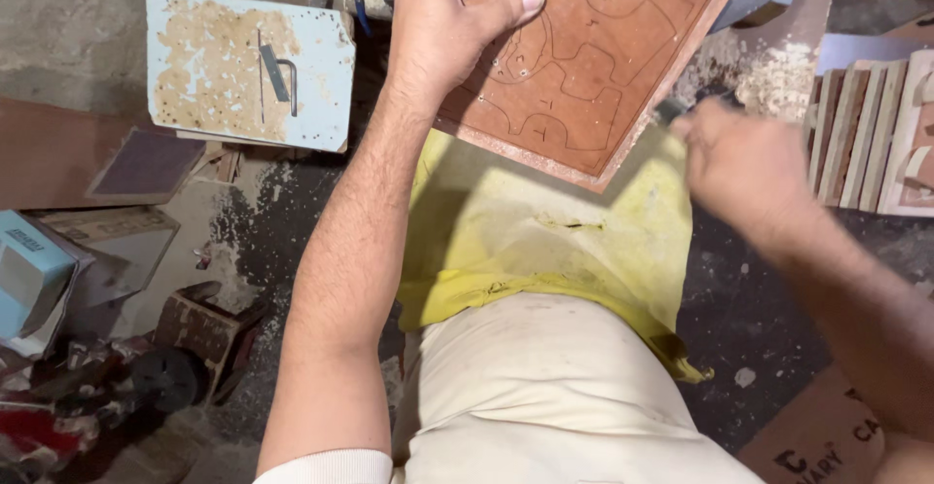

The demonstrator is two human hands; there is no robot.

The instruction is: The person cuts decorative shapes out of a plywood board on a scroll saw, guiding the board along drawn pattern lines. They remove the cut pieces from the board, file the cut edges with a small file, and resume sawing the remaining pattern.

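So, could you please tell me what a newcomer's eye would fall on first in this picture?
First the square brown board at top centre, scored with curved puzzle-like outlines; the left hand grips its left edge, thumb on its face. The blurred right hand is at its right edge, holding a dark object too blurred to identify. Below spreads a bright yellow cloth over the lap, and at upper left lies a worn pale-blue panel.

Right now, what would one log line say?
left hand: grips board | right hand: blurred, tool at board edge | sawdust beside

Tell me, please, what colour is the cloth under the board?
Yellow cloth, clearest in the head view.
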